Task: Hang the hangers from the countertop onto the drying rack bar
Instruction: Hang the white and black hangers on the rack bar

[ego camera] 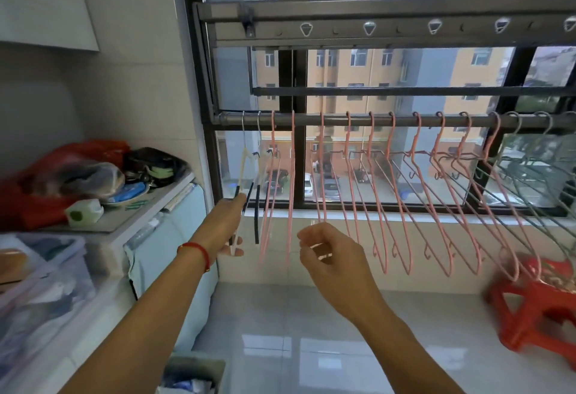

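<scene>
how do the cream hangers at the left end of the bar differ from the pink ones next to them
The cream hangers are pale with dark sleeves on their lower arms; the pink hangers are one colour throughout. The cream hangers are few and bunched at the bar's left end, while the pink hangers are many and spread along it. The left hand holds a cream hanger; no hand grips a pink one. Both kinds hang by their hooks from the drying rack bar.

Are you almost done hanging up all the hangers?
Nearly, it seems. A long row of pink hangers already hangs on the drying rack bar. The left hand holds the cream-and-black hanger at the bar's left end. The right hand holds nothing. No loose hangers show on the cluttered countertop.
</scene>
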A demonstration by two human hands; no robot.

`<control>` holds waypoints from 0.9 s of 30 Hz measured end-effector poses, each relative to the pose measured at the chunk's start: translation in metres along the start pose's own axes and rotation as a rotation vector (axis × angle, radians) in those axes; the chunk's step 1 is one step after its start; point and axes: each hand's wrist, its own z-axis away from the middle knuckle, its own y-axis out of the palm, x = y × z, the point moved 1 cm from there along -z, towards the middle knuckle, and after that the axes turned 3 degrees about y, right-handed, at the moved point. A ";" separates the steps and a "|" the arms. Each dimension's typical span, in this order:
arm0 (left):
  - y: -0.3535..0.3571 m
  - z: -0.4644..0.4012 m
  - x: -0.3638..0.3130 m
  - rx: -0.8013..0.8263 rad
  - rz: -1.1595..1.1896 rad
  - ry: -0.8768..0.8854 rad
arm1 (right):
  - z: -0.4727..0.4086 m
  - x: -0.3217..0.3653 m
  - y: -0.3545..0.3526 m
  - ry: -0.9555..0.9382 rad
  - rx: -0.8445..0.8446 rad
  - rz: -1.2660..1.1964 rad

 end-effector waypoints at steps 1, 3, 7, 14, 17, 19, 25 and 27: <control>0.001 0.002 0.001 -0.012 -0.007 0.014 | -0.001 0.001 0.004 -0.022 -0.016 0.044; 0.003 0.005 0.004 -0.026 -0.024 0.040 | -0.005 0.001 0.012 -0.076 -0.047 0.157; 0.006 0.014 0.010 -0.114 -0.012 0.110 | -0.020 0.002 0.027 -0.249 -0.089 0.346; 0.015 0.026 0.018 -0.285 -0.253 0.458 | -0.050 0.008 0.046 -0.309 -0.218 0.683; 0.018 0.026 0.016 -0.338 -0.408 0.495 | -0.067 0.016 0.050 -0.237 -0.121 0.765; 0.017 0.024 0.015 -0.366 -0.502 0.495 | -0.076 0.020 0.052 -0.202 -0.070 0.825; 0.011 0.010 0.020 -0.361 -0.606 0.478 | -0.084 0.020 0.056 -0.202 -0.025 0.889; 0.012 0.004 0.024 -0.354 -0.622 0.503 | -0.084 0.020 0.058 -0.218 -0.018 0.902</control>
